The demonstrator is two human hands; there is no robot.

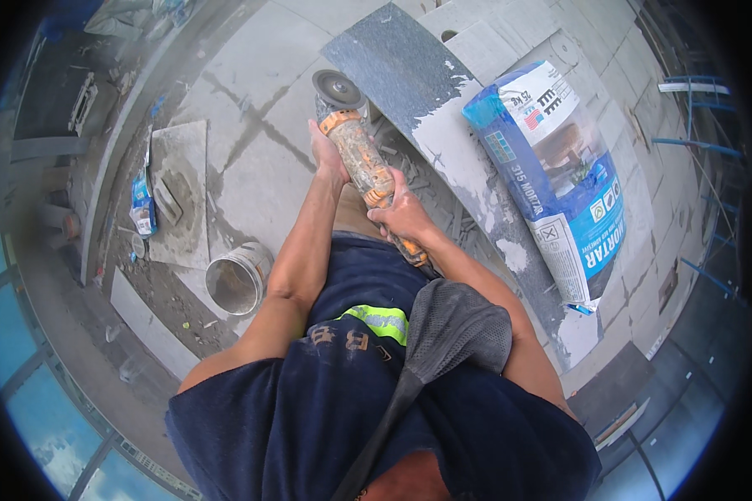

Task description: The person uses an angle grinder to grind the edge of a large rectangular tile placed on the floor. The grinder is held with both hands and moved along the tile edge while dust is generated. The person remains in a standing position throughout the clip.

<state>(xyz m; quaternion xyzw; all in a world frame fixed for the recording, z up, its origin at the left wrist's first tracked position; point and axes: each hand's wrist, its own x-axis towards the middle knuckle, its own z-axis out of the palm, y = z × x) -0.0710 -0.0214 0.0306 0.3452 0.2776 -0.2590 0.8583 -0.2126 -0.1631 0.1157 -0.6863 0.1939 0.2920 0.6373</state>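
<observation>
An orange, dust-caked angle grinder (363, 159) is held in front of my body, its round disc (337, 88) pointing away from me. My left hand (329, 153) is closed on the left side of the grinder near its head. Around the rear part of its body wraps my right hand (405, 212). Just right of the disc lies a long dark grey stone slab (397, 54), its surface partly coated with pale mortar. Broken tile strips (455, 204) lie beside the slab, beneath the grinder. I cannot tell if the disc is spinning.
A blue and white mortar bag (551, 167) lies on the slab's right side. To my left stands a dirty white bucket (238, 280), near a stained board (184, 192) and a small crumpled blue bag (143, 204). Blue metal bars (698, 146) stick out at the far right.
</observation>
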